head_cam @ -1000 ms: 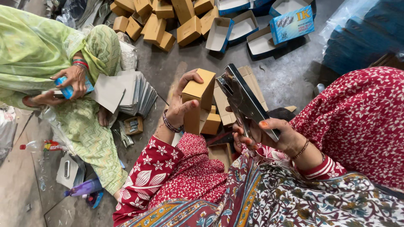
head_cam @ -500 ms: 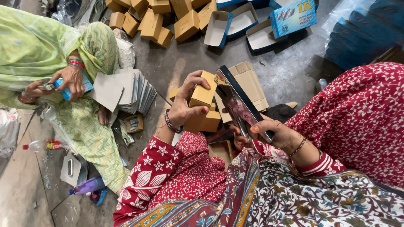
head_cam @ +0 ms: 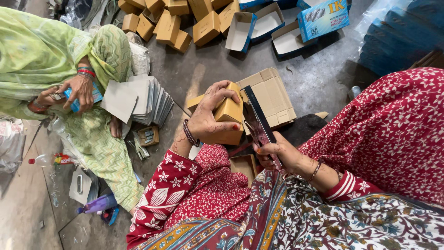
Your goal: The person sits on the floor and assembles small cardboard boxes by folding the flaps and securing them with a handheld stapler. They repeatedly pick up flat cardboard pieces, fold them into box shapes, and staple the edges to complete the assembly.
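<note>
My left hand (head_cam: 209,112) grips a small brown cardboard box (head_cam: 230,112) from above, fingers wrapped over its top. It rests on another brown box (head_cam: 226,137) below. My right hand (head_cam: 277,155) holds a long dark flat metal piece (head_cam: 257,121), tilted, its upper end right beside the small box. An open brown box (head_cam: 243,165) lies by my knee in red floral cloth.
A flattened brown carton (head_cam: 274,96) lies behind the boxes. Several brown boxes (head_cam: 168,25) and open blue-white boxes (head_cam: 286,28) sit at the top. On the left a person in green holds a blue packet (head_cam: 78,99) beside a stack of grey cards (head_cam: 147,99). The floor is grey concrete.
My left hand has closed over the small brown box and brought it lower, onto the box beneath. My right hand with the dark metal piece has moved in closer to the box.
</note>
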